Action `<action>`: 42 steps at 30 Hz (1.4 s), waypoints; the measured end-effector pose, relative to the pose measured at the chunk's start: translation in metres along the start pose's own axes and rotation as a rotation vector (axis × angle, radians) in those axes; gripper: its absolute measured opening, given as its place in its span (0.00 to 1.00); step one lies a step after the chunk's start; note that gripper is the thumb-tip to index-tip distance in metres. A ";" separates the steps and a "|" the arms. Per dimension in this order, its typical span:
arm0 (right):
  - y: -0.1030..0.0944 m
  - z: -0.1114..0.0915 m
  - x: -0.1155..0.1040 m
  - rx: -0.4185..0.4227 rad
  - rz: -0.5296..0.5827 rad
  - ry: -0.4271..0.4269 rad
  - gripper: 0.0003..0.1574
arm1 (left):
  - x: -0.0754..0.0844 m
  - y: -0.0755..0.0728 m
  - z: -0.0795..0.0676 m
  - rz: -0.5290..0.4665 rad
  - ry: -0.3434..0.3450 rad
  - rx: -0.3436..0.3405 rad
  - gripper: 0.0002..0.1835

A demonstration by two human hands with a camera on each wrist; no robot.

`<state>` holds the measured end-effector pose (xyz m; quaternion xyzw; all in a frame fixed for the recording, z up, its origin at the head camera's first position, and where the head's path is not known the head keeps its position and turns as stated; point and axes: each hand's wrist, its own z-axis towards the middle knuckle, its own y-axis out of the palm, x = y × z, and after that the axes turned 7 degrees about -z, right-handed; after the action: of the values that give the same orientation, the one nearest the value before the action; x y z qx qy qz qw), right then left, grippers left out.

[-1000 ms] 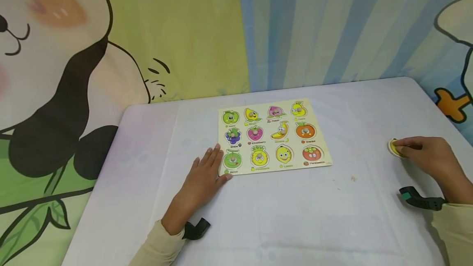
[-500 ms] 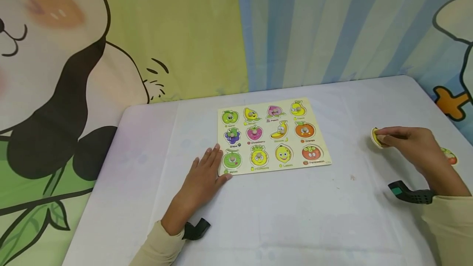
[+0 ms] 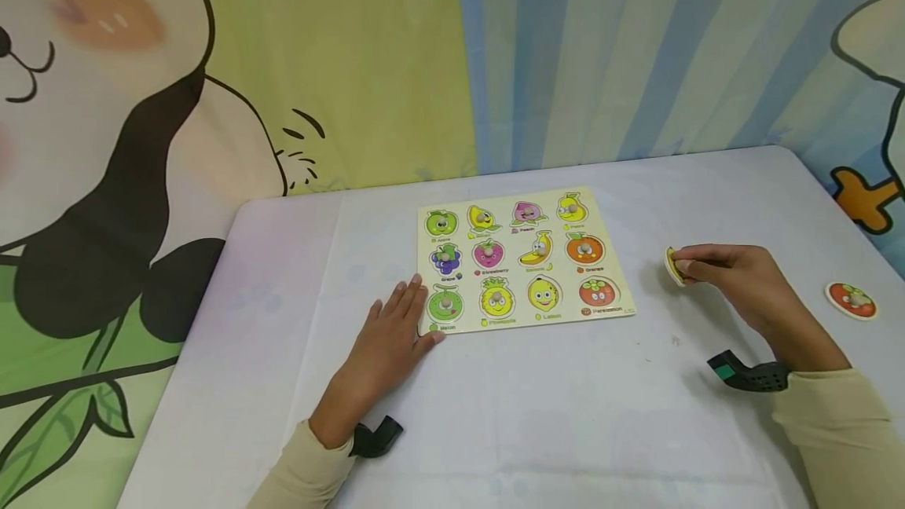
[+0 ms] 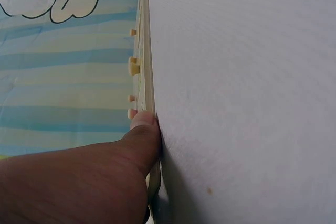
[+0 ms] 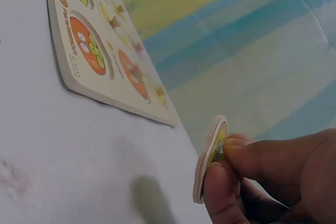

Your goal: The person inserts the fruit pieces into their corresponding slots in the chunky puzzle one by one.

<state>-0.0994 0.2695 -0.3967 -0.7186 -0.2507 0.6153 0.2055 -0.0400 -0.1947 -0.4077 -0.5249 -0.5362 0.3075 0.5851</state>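
Observation:
A cream fruit puzzle board [image 3: 521,289] lies mid-table with several knobbed fruit pieces in it. My left hand [image 3: 385,348] rests at its near left corner, fingers straight, thumb along the front edge; the left wrist view shows the thumb [image 4: 143,121] touching that edge. Right of the board, above the table, my right hand [image 3: 742,277] pinches a yellow puzzle piece [image 3: 673,267] between thumb and fingers. In the right wrist view this piece [image 5: 206,166] stands nearly on edge, its printed face turned toward the hand. The lemon [image 3: 544,295] and persimmon [image 3: 597,293] places show pictures without knobs.
A round red puzzle piece with a green top [image 3: 851,301] lies on the white-covered table [image 3: 566,415] at the far right, beyond my right wrist. Behind the table hangs a printed cloth [image 3: 368,61] with a panda and stripes.
My right hand has moved left toward the board, carrying the yellow piece. The red piece at the far right has come into view from behind that hand. My left hand has stayed put.

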 end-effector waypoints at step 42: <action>0.102 0.012 -0.070 -0.236 0.110 -0.054 0.15 | 0.000 0.001 0.001 0.018 -0.004 -0.003 0.44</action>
<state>-0.1089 0.1455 -0.4055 -0.7334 -0.2873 0.6111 0.0785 -0.0404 -0.1946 -0.4085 -0.5298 -0.5330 0.3130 0.5807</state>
